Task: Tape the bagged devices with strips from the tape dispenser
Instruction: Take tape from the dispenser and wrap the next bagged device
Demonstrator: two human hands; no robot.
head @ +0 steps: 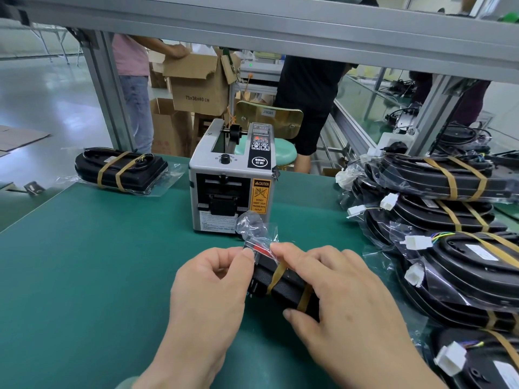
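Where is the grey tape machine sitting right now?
In the head view, the tape dispenser stands centre on the green mat, just beyond the held bagged device, with stacked devices to its right.

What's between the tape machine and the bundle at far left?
Head view: only bare green mat separates the tape dispenser from that taped bagged device.
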